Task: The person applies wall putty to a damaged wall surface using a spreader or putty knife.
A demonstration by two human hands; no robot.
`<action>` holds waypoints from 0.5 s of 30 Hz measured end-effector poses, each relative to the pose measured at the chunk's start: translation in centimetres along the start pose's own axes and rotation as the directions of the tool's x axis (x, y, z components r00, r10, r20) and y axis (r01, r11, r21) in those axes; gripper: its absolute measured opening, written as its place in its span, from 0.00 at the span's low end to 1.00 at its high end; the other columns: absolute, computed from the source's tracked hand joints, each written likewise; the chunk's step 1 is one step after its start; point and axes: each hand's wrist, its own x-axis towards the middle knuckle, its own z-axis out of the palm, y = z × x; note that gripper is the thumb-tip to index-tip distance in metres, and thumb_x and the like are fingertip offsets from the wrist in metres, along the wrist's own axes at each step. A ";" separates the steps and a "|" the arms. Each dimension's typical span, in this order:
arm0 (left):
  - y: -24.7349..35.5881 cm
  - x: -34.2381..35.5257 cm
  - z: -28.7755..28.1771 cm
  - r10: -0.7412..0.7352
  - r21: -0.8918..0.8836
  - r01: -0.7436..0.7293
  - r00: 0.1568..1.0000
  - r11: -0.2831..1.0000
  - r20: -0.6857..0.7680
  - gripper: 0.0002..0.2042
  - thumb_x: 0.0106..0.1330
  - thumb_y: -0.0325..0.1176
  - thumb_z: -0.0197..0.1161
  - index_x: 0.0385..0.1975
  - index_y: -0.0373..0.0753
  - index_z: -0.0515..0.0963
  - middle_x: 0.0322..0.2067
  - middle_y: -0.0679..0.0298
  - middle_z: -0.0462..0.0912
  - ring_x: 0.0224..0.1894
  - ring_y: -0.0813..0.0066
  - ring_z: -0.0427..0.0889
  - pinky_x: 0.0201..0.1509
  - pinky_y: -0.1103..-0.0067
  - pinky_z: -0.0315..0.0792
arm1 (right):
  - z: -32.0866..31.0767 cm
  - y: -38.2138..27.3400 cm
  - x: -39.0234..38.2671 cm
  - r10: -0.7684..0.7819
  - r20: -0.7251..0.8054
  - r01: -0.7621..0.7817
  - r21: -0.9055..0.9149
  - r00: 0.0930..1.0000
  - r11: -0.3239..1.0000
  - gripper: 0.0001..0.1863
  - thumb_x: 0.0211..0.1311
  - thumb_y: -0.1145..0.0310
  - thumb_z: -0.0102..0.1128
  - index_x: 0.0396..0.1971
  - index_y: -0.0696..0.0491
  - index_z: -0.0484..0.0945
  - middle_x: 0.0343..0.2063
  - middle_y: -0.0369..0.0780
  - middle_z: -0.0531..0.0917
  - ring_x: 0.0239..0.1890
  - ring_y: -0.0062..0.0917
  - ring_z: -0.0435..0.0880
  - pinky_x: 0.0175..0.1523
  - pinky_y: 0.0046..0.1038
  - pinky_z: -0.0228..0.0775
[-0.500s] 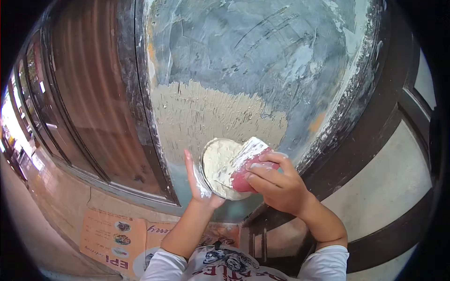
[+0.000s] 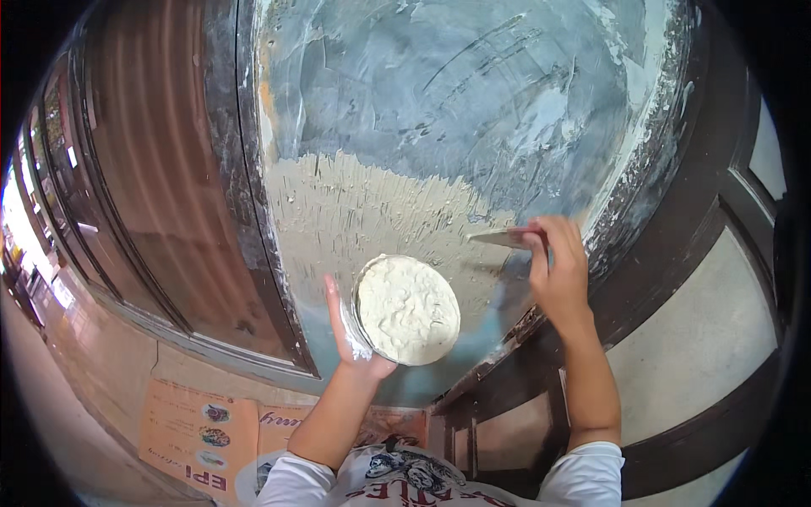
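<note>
Right hand [image 2: 559, 266], seen through my remote head view, pinches a thin, flat, reddish scraper [image 2: 507, 237], nearly edge-on, at the ridged beige coat [image 2: 338, 203] on a blue-grey wall [image 2: 422, 101]; whether its edge touches, I cannot tell. Left hand [image 2: 359, 348], thumb spread, supports a round, thin-rimmed container [image 2: 356, 317] filled with lumpy cream paste [image 2: 409, 311], below and left of the scraper. Rightward I see dark-brown framing [image 2: 705, 177].

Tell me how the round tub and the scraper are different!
The tub shows a wide, round opening; the scraper looks thin, seen nearly edge-on.
The tub holds lots of cream paste; the scraper is reddish near the fingers.
The left hand holds the tub; the right hand grips the scraper.
Both are held in front of the wall.
</note>
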 end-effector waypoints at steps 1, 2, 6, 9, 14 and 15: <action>0.0 0.1 -0.1 0.004 -0.007 -0.004 1.000 1.000 0.013 0.48 0.67 0.77 0.38 0.72 0.39 0.64 0.70 0.48 0.68 0.68 0.44 0.72 0.69 0.48 0.67 | 0.1 0.8 0.4 0.052 0.028 -0.051 -0.056 0.998 0.997 0.10 0.64 0.76 0.61 0.44 0.59 0.78 0.39 0.45 0.83 0.41 0.45 0.78 0.46 0.40 0.71; 0.1 0.2 -0.4 0.000 -0.008 0.000 1.000 1.000 0.015 0.48 0.67 0.77 0.38 0.72 0.39 0.64 0.70 0.48 0.68 0.68 0.44 0.72 0.69 0.48 0.67 | 0.5 1.4 0.6 0.054 0.026 -0.052 -0.061 0.998 0.997 0.10 0.64 0.76 0.61 0.44 0.59 0.78 0.39 0.45 0.83 0.41 0.45 0.78 0.46 0.40 0.71; 0.6 0.5 -1.1 -0.007 -0.061 0.011 0.998 0.998 0.069 0.47 0.67 0.77 0.39 0.72 0.40 0.64 0.70 0.48 0.67 0.68 0.45 0.71 0.69 0.49 0.68 | 1.9 2.7 1.5 0.153 0.057 -0.144 -0.142 0.987 0.979 0.11 0.67 0.71 0.62 0.47 0.57 0.78 0.40 0.45 0.83 0.44 0.45 0.80 0.48 0.41 0.73; 0.9 0.7 -1.0 0.029 -0.082 -0.027 0.999 0.996 0.021 0.47 0.67 0.76 0.40 0.71 0.40 0.65 0.69 0.48 0.69 0.67 0.44 0.72 0.69 0.48 0.68 | 2.8 3.5 1.9 0.155 0.055 -0.143 -0.171 0.986 0.975 0.11 0.67 0.70 0.61 0.47 0.56 0.79 0.41 0.45 0.83 0.45 0.46 0.80 0.48 0.41 0.73; 1.2 1.2 -1.4 0.039 -0.071 -0.036 0.999 0.997 0.037 0.46 0.67 0.76 0.40 0.71 0.40 0.66 0.69 0.48 0.69 0.67 0.44 0.73 0.68 0.48 0.69 | 3.2 3.9 2.9 0.161 0.007 -0.157 -0.182 0.987 0.971 0.10 0.68 0.70 0.60 0.47 0.56 0.78 0.43 0.44 0.83 0.47 0.46 0.79 0.49 0.42 0.72; 1.4 1.2 -1.4 0.048 -0.051 -0.047 0.998 0.998 0.027 0.47 0.67 0.76 0.40 0.71 0.39 0.66 0.69 0.48 0.69 0.67 0.44 0.73 0.69 0.48 0.68 | 2.9 3.6 3.4 0.194 0.020 -0.188 -0.164 0.981 0.968 0.11 0.68 0.70 0.60 0.48 0.55 0.78 0.43 0.44 0.83 0.48 0.46 0.79 0.50 0.42 0.72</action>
